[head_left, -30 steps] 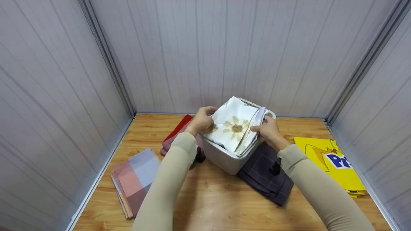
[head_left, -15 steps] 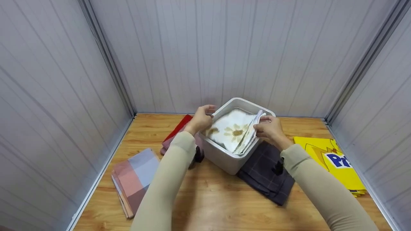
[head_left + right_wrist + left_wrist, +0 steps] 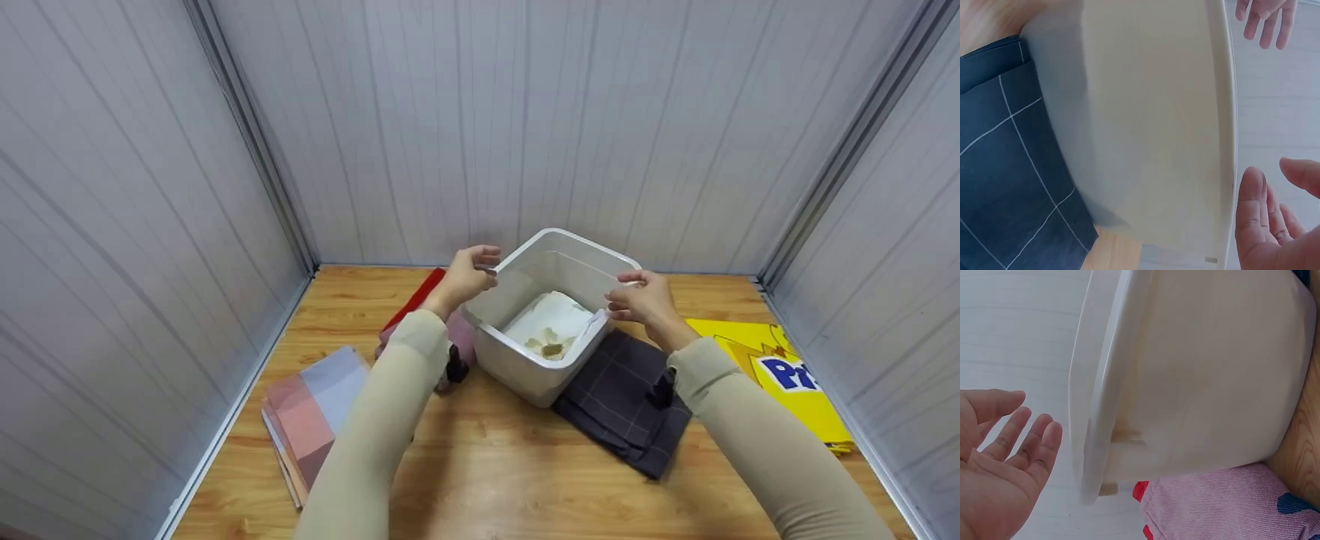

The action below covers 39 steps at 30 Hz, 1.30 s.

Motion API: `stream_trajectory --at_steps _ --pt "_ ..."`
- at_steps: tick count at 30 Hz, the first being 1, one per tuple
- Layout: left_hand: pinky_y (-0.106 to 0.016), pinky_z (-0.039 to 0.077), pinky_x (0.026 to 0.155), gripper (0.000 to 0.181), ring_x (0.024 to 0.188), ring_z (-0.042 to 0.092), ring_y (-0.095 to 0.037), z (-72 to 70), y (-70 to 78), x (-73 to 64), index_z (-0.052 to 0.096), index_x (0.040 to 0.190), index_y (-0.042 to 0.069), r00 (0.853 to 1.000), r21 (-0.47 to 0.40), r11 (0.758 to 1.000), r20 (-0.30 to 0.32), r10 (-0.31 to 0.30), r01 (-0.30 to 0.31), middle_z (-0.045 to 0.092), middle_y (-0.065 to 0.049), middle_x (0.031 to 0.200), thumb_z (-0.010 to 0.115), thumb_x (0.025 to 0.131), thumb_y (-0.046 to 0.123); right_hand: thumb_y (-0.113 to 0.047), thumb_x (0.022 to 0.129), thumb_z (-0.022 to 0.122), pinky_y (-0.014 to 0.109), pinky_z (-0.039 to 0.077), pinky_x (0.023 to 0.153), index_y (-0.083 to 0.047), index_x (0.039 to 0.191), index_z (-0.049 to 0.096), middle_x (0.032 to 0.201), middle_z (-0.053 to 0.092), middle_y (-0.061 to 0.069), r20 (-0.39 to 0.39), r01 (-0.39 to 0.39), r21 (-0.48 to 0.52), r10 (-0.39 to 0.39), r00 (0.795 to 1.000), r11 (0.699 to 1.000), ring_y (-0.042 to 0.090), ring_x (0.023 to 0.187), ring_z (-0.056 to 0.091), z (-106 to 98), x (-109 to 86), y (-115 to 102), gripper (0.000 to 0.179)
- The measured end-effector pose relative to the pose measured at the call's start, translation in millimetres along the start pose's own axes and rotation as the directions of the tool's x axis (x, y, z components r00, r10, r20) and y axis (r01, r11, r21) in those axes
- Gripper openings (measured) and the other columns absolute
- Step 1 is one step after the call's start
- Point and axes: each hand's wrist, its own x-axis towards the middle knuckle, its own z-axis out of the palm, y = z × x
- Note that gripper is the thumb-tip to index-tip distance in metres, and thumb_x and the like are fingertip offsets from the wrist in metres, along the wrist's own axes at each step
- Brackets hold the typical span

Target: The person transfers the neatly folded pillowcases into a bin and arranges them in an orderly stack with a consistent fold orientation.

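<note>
A white bin (image 3: 517, 379) stands turned cornerwise near the back wall. Down inside it lies a folded white cloth (image 3: 551, 319) with a tan flower print. My left hand (image 3: 463, 279) is beside the bin's left rim, holding nothing; the left wrist view shows its fingers loosely bent and apart from the rim (image 3: 1098, 399). By the right rim is my right hand (image 3: 643, 301), its fingers relaxed around nothing in the right wrist view. Against the bin's right side lies a dark checked folded cloth (image 3: 626, 401).
Pink knitted fabric (image 3: 1207, 500) and a red piece (image 3: 415, 300) lie left of the bin. A pink and grey-blue folded cloth (image 3: 315, 420) is at the front left. Yellow printed fabric (image 3: 787, 382) lies at the right wall.
The flower-print cloth has dropped from the rim into the bin. Both hands have let go of it; the right hand has moved slightly right.
</note>
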Motion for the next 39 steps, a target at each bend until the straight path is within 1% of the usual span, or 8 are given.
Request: stream_trajectory --at_steps 7,14,17,20,24,30,34,39 --pt "-0.046 0.06 0.104 0.057 0.135 0.061 -0.051 -0.7 -2.7 -6.2 0.057 0.151 -0.005 1.0 0.003 1.0 0.014 0.008 -0.008 0.059 -0.034 0.151 0.059 0.095 -0.012 0.003 0.096 0.073 0.025 0.065 0.067 0.001 0.132 0.054 0.085 0.072 -0.002 0.002 0.001 -0.036 -0.001 1.0 0.999 0.013 0.071 0.074 -8.7 -2.1 2.9 0.042" --pt "-0.039 0.062 0.096 0.055 0.119 0.071 -0.034 0.4 -1.3 -12.0 0.061 0.148 -0.002 1.0 0.012 1.0 0.016 0.012 -0.012 0.067 -0.027 0.143 0.062 0.094 -0.011 0.004 0.095 0.074 0.026 0.064 0.066 0.002 0.131 0.054 0.079 0.07 -0.006 -0.01 -0.011 -0.005 0.011 1.0 1.0 0.01 0.067 0.073 -18.5 -1.4 7.8 0.042" --pt "-0.036 0.061 0.093 0.056 0.116 0.071 -0.031 0.2 -1.3 -14.4 0.06 0.149 -0.002 1.0 -0.004 1.0 0.026 0.007 -0.007 0.067 -0.026 0.142 0.063 0.094 -0.01 0.004 0.095 0.072 0.025 0.064 0.065 0.005 0.135 0.052 0.079 0.069 -0.006 -0.01 -0.017 0.008 0.017 1.0 1.0 0.01 0.065 0.072 -22.6 -1.6 10.1 0.045" --pt "-0.035 0.061 0.093 0.056 0.118 0.071 -0.032 -0.2 -1.7 -17.1 0.06 0.149 -0.003 0.999 -0.021 1.0 0.038 0.006 -0.005 0.067 -0.027 0.142 0.064 0.094 -0.01 0.003 0.096 0.071 0.024 0.063 0.064 0.006 0.138 0.05 0.079 0.07 -0.006 -0.014 -0.024 0.011 0.024 1.0 1.0 0.009 0.064 0.072 -26.2 -2.4 11.1 0.047" --pt "-0.039 0.062 0.098 0.054 0.122 0.071 -0.036 -1.0 -4.5 -21.0 0.06 0.148 -0.004 0.999 -0.028 1.0 0.044 0.011 -0.01 0.067 -0.028 0.141 0.065 0.095 -0.01 0.002 0.096 0.075 0.025 0.064 0.066 0.006 0.139 0.052 0.082 0.071 -0.005 -0.025 -0.031 0.0 0.031 0.999 1.0 0.009 0.065 0.072 -30.9 -4.2 12.5 0.049" --pt "-0.046 0.06 0.107 0.052 0.127 0.069 -0.038 -0.1 -7.8 -29.9 0.06 0.148 -0.002 0.998 -0.032 0.999 0.066 0.014 -0.012 0.067 -0.025 0.143 0.067 0.097 -0.005 -0.003 0.097 0.078 0.025 0.064 0.068 -0.001 0.131 0.056 0.085 0.069 -0.007 -0.031 -0.042 -0.035 0.041 0.999 0.999 0.009 0.069 0.073 -37.0 -7.7 20.6 0.04" --pt "-0.048 0.059 0.109 0.05 0.129 0.07 -0.038 2.9 -5.0 -36.6 0.062 0.147 -0.001 0.995 -0.023 0.999 0.096 0.031 -0.029 0.068 -0.023 0.143 0.069 0.098 -0.002 -0.004 0.099 0.075 0.023 0.063 0.065 0.001 0.133 0.056 0.082 0.072 -0.009 -0.034 -0.026 -0.065 0.023 0.999 0.998 0.007 0.068 0.073 -42.0 -8.3 26.6 0.039" --pt "-0.047 0.06 0.108 0.049 0.129 0.07 -0.039 7.5 -3.0 -40.4 0.063 0.146 -0.002 0.99 -0.018 0.998 0.13 0.055 -0.054 0.069 -0.024 0.142 0.071 0.097 -0.002 -0.007 0.098 0.077 0.024 0.064 0.069 0.004 0.136 0.056 0.082 0.075 -0.011 -0.038 0.002 -0.119 -0.007 0.999 0.993 0.006 0.07 0.073 -50.9 -11.6 32.4 0.045"
